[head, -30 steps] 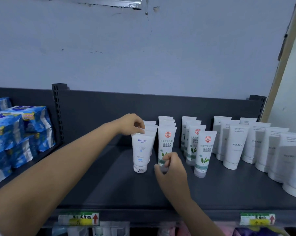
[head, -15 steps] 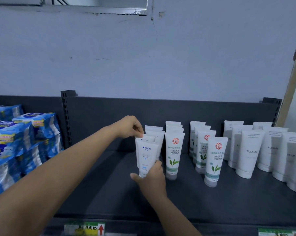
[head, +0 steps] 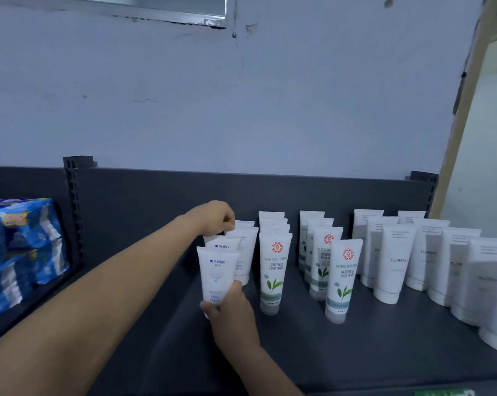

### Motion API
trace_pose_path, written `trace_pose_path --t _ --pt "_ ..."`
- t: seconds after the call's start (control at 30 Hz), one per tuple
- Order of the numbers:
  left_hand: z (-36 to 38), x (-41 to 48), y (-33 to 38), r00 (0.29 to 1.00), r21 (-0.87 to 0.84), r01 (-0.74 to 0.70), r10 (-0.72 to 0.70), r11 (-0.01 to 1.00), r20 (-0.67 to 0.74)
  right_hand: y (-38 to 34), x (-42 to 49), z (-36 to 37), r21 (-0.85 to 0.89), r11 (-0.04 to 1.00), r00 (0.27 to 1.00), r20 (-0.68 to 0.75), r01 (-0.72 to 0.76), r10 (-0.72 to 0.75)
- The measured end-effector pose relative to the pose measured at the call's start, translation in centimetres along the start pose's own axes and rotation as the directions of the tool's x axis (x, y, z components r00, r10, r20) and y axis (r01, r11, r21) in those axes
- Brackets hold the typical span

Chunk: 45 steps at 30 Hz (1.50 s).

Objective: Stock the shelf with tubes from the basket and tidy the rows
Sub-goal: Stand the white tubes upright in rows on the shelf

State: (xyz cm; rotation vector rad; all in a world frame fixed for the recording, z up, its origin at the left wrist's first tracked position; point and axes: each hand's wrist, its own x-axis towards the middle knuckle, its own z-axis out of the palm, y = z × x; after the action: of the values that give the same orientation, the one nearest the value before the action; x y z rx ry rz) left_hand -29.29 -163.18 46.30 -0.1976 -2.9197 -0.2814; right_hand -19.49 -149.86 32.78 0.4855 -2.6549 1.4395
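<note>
A row of white tubes with blue print stands upright on the dark shelf (head: 370,347). My right hand (head: 230,312) grips the bottom of the front blue-print tube (head: 216,272), at the cap end. My left hand (head: 216,218) reaches over the row and pinches the top edge of a tube further back (head: 243,238). To the right stand two rows of white tubes with green leaves, one led by a tube (head: 274,272) and the other by a tube (head: 341,278). The basket is out of sight.
Rows of plain white FLORAL tubes (head: 396,264) fill the shelf's right side. Blue wrapped packs (head: 21,252) sit on the neighbouring shelf at left, past a slotted upright (head: 74,207). A dark back panel and a pale wall rise behind.
My right hand left the green-leaf tube and went left to take hold of the front blue-print tube's base. My left hand stays at the tops of the blue-print row. The view has shifted.
</note>
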Motion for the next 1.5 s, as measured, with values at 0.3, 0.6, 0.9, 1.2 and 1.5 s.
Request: trace_pose_path --t 0.3,0.6,0.9,1.2,1.5 --pt "-0.4 -0.7 -2.6 1.0 0.012 -0.022 0.022 1.0 -0.009 -0.3 0.2 0.3 -0.017 1.0 0.999 0.027 0.026 -0.026" --pt "-0.6 -0.2 -2.6 0.998 -0.065 -0.054 0.052 0.996 -0.029 0.0 0.5 1.0 -0.018 0.998 0.998 0.005 0.061 -0.061" --pt "-0.3 2.8 -1.4 0.998 0.049 -0.068 0.067 0.997 0.015 0.3 0.7 1.2 -0.059 0.992 0.994 0.001 0.112 -0.112" --pt "0.0 3.6 -2.4 0.999 0.07 -0.01 0.007 0.997 0.043 0.4 0.8 0.9 -0.083 0.99 0.994 0.016 0.113 -0.112" --pt "-1.1 3.1 -3.7 0.999 0.028 -0.023 0.022 0.999 0.029 0.4 0.7 1.0 -0.068 0.991 0.993 0.035 0.112 -0.11"
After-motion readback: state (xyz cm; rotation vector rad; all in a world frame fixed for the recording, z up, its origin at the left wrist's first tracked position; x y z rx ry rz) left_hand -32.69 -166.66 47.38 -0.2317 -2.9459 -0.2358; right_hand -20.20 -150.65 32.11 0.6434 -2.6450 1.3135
